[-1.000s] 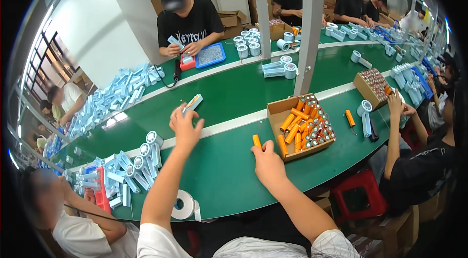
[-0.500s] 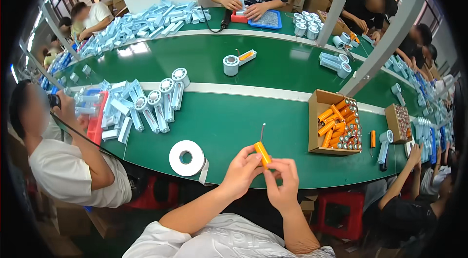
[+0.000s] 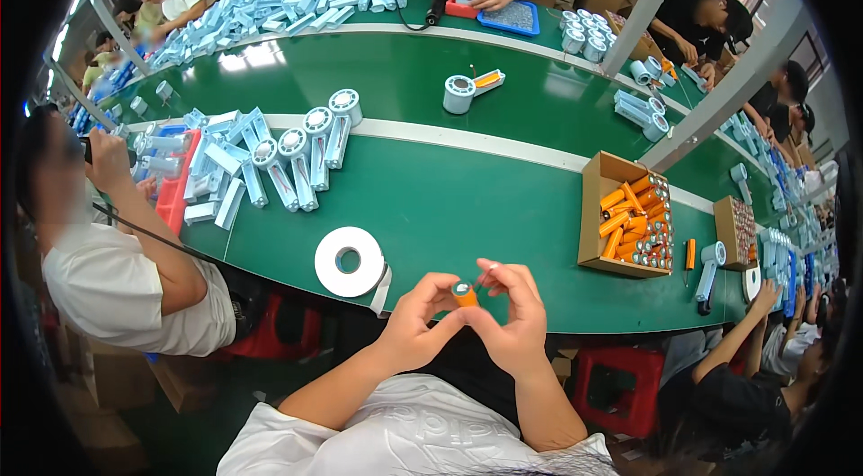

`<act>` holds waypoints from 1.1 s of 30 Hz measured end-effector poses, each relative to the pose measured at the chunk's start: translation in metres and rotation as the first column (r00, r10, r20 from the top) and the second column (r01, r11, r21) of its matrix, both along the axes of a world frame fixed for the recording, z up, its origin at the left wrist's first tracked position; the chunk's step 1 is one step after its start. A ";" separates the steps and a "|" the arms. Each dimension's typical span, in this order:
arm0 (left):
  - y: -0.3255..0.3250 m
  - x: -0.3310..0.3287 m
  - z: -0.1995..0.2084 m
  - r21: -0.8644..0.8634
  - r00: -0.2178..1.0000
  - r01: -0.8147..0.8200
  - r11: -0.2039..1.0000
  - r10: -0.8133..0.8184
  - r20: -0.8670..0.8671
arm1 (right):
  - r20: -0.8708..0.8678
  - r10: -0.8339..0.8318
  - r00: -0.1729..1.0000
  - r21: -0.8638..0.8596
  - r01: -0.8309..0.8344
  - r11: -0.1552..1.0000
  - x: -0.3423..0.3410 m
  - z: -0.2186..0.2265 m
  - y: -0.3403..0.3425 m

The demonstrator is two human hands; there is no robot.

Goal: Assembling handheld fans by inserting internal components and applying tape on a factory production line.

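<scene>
Above the table's near edge, an orange cylindrical battery (image 3: 465, 298) is tilted with its end face turned up. My left hand (image 3: 418, 319) is closed around its left side, with the thumb near its lower end. My right hand (image 3: 510, 319) is closed at the other side, the fingertips pinching the battery's thin wire lead with a small pale plug (image 3: 492, 268). The right thumb meets the left thumb under the battery. The battery's lower part is hidden by my fingers. To the left of my hands lies a roll of white tape (image 3: 367, 258), its loose end hanging toward the table edge.
A cardboard box (image 3: 593, 233) of orange batteries stands to the right. Light-blue fan housings (image 3: 292, 142) lie in a pile at left, beside a red bin (image 3: 177, 197). A single fan (image 3: 459, 94) sits on the green belt beyond. Co-workers sit on both sides and opposite.
The battery has been turned, so its end face now points up. My right hand has shifted from the battery's lower end to its wire. The view has moved slightly.
</scene>
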State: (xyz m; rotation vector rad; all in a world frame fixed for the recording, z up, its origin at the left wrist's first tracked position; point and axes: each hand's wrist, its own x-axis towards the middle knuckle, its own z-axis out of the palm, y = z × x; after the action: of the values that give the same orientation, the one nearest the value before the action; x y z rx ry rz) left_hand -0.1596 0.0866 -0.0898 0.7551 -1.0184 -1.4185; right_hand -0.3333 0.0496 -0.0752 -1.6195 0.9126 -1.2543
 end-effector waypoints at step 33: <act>0.008 0.030 0.028 -0.201 0.784 0.136 0.970 0.019 0.620 | -0.333 0.261 0.906 -0.091 -0.306 0.948 -0.019 0.017 0.004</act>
State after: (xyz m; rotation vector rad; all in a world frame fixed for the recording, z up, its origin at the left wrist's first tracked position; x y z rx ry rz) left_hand -0.1299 0.0948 -0.0615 1.0505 -1.7040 -1.0766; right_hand -0.3518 0.0539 -0.0581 -2.0267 0.7523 -0.8861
